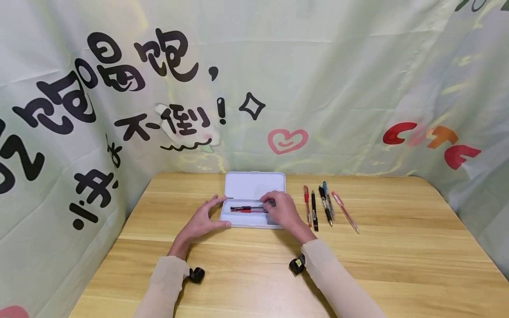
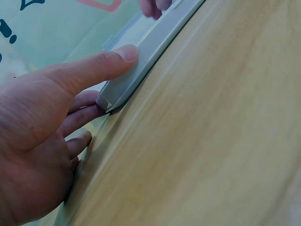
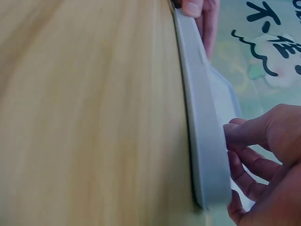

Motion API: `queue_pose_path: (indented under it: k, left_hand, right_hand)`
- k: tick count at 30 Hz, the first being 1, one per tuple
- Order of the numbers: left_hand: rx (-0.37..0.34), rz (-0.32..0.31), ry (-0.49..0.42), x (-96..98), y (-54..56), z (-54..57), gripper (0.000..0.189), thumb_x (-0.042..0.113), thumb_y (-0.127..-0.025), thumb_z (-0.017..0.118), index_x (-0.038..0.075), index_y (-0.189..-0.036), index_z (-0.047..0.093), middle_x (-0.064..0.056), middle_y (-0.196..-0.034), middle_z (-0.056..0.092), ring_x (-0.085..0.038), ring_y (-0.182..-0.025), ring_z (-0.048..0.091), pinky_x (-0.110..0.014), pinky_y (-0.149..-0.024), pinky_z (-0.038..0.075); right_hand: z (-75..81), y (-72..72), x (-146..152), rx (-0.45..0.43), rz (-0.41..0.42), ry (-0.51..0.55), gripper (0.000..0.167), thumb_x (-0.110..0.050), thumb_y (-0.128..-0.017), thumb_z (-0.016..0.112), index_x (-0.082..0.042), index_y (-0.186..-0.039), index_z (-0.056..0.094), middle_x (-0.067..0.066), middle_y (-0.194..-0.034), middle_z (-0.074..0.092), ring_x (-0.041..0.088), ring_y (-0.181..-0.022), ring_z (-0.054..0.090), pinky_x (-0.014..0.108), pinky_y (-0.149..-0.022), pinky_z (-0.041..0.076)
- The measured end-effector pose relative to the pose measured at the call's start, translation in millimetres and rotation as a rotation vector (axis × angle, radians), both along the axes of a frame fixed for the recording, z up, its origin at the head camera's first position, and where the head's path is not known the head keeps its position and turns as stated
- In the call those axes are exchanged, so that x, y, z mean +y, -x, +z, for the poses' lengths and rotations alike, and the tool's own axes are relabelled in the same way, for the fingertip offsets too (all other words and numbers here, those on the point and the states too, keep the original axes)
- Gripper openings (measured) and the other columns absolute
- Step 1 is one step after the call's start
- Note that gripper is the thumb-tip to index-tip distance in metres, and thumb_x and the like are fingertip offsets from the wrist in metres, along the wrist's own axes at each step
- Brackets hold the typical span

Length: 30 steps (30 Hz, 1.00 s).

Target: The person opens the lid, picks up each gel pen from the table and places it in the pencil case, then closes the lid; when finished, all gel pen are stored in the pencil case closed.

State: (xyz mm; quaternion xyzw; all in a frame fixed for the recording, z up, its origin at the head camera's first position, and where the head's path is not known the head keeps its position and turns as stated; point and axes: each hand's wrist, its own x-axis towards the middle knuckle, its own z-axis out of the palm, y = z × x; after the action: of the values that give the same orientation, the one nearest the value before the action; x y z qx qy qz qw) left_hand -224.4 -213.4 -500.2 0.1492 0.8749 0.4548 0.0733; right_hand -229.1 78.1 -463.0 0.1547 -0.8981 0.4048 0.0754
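Note:
A white pencil case (image 1: 254,185) lies on the table with its lid tipped back. Inside its long compartment are a black pen (image 1: 241,207) and a red pen (image 1: 243,211), side by side. My left hand (image 1: 203,219) holds the left end of the case; in the left wrist view its thumb (image 2: 127,52) presses the front wall while the fingers lie round the end. Over the right part of the case, my right hand (image 1: 281,210) has bent fingers at the pens' right ends. The case wall hides those fingertips in the right wrist view, so whether they pinch a pen is unclear.
Right of the case lie several loose pens: a red one (image 1: 306,201), black ones (image 1: 314,211), a blue one (image 1: 327,194) and a pink one (image 1: 345,212). A printed cloth (image 1: 342,88) hangs behind the wooden table (image 1: 246,269).

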Motion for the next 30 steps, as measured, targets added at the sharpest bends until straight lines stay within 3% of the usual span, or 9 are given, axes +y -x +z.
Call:
queue_pose_path:
  k: [5,13,18,25,30]
  left_hand:
    - [0.005,0.003,0.001,0.1,0.3,1.5,0.088,0.043,-0.079,0.089,0.023,-0.154,0.048,-0.016,-0.169,0.020,-0.048,-0.154,0.009,-0.074,-0.115,0.012]
    - [0.012,-0.003,-0.014,-0.7,-0.8,1.2,0.087,0.040,-0.080,0.089,0.019,-0.154,0.048,-0.018,-0.168,0.021,-0.047,-0.154,0.012,-0.076,-0.114,0.013]
    - [0.014,-0.006,-0.010,0.2,-1.4,-0.6,0.086,0.040,-0.081,0.088,0.019,-0.154,0.048,-0.019,-0.168,0.020,-0.049,-0.153,0.010,-0.077,-0.113,0.012]
    - [0.011,-0.006,0.003,0.8,-2.8,-1.2,0.087,0.044,-0.080,0.088,0.022,-0.154,0.048,-0.018,-0.169,0.020,-0.049,-0.153,0.009,-0.076,-0.114,0.011]
    - [0.015,0.001,0.006,0.2,-1.6,-1.7,0.087,0.044,-0.079,0.088,0.024,-0.154,0.048,-0.016,-0.169,0.021,-0.048,-0.154,0.010,-0.074,-0.115,0.011]
  right_hand:
    - [9.9,-7.4,19.3,0.003,-0.019,0.053,0.017,0.004,-0.090,0.075,-0.004,-0.104,0.078,0.008,-0.101,0.075,0.023,-0.094,0.070,0.041,-0.083,0.058]
    - [21.5,-21.0,58.7,0.058,-0.034,0.044,0.030,0.002,-0.091,0.074,0.000,-0.120,0.072,0.014,-0.106,0.074,0.032,-0.101,0.068,0.050,-0.087,0.055]
    - [21.5,-30.1,91.0,0.120,-0.092,-0.003,0.030,0.001,-0.092,0.073,-0.001,-0.122,0.071,0.016,-0.107,0.072,0.034,-0.097,0.066,0.049,-0.078,0.054]
    - [22.7,-42.8,144.1,0.054,-0.203,0.026,0.034,-0.004,-0.096,0.070,-0.001,-0.129,0.066,0.019,-0.113,0.070,0.033,-0.102,0.065,0.045,-0.080,0.055]
    - [20.0,-43.6,172.2,0.056,-0.274,0.000,0.035,-0.007,-0.097,0.070,0.001,-0.131,0.064,0.021,-0.113,0.070,0.036,-0.101,0.066,0.048,-0.081,0.057]
